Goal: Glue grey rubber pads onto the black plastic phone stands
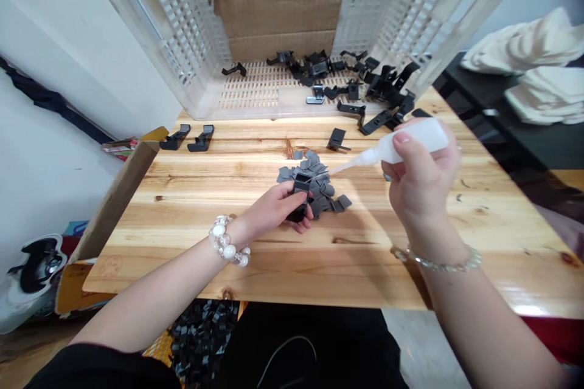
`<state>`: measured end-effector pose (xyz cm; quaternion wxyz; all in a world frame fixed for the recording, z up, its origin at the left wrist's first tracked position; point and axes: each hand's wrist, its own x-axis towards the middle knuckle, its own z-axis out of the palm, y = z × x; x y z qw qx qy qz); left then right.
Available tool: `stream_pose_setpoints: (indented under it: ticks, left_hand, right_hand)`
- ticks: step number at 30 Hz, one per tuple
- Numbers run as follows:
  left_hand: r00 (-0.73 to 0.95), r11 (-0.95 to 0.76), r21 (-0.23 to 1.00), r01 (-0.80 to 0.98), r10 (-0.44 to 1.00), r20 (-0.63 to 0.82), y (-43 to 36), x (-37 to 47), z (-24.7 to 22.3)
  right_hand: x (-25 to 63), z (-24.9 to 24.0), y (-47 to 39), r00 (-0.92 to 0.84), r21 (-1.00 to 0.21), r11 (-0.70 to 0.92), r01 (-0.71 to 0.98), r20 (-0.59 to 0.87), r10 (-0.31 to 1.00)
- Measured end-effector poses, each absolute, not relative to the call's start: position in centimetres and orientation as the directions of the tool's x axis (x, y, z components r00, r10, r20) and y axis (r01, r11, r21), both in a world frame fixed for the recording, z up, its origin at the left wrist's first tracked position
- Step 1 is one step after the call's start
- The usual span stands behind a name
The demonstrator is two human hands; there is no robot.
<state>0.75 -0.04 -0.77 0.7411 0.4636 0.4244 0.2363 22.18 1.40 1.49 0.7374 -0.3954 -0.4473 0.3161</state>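
Observation:
My left hand (285,203) is closed around a small black plastic bracket (300,194), held just above the table in front of a heap of grey square pads (314,164). In my right hand (422,176) is a white squeeze bottle (413,138) with a long thin nozzle, tipped down to the left. The nozzle's fine tip reaches the upper end of the bracket; whether it touches cannot be made out. Beyond the heap, another black bracket (337,138) rests on the wood.
A white plastic crate (255,110) lies open toward me at the back, with many black brackets (387,88) in and before it. Two brackets (201,138) stand at the table's left. Cardboard (114,206) borders the wooden table (182,225). Below is a bin of black parts (201,340).

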Motion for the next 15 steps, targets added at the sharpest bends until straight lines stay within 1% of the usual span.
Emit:
stream_pose_setpoints:
  ticks: [8, 15]
  left_hand:
    - [0.537, 0.467, 0.884, 0.023, 0.740, -0.405, 0.00, 0.74, -0.99]
    - [0.525, 0.467, 0.884, 0.037, 0.743, -0.415, -0.07, 0.81, -0.81]
  right_hand:
    - [22.15, 1.40, 1.30, 0.375, -0.869, 0.487, -0.085, 0.425, 0.824]
    - [22.04, 1.51, 1.14, 0.349, -0.867, 0.486, -0.114, 0.422, 0.836]
